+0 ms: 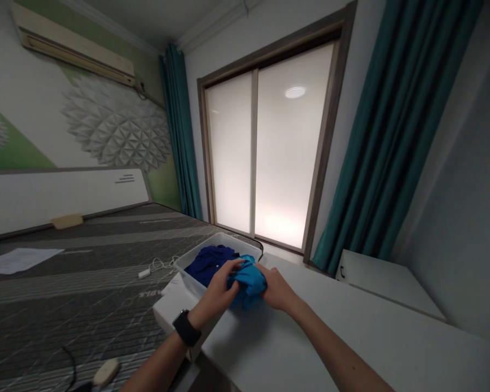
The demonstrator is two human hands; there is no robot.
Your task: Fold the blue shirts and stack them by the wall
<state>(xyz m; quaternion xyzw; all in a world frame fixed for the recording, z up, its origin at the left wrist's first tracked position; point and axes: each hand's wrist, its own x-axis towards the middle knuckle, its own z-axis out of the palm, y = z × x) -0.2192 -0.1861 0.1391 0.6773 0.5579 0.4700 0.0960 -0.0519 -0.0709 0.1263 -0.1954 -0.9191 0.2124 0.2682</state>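
Note:
Between my two hands is a bunched bright blue cloth garment (251, 279), held just above the white table and by the bin's near right side. My left hand (222, 287), with a black watch on the wrist, grips its left side with curled fingers. On the right side, my right hand (276, 288) is closed on the same cloth. A translucent plastic bin (183, 267) stands beside my left hand. Inside it lies crumpled dark blue clothing (210, 262). What kind of garment the bright blue one is, I cannot make out.
A white table (310, 326) stretches to the right. The bed with a dark striped mattress (118, 294) fills the left side, bearing a white cable (163, 265), a paper sheet (20, 260) and a beige oval object (106, 372). A white cabinet (392, 283) stands by the curtain.

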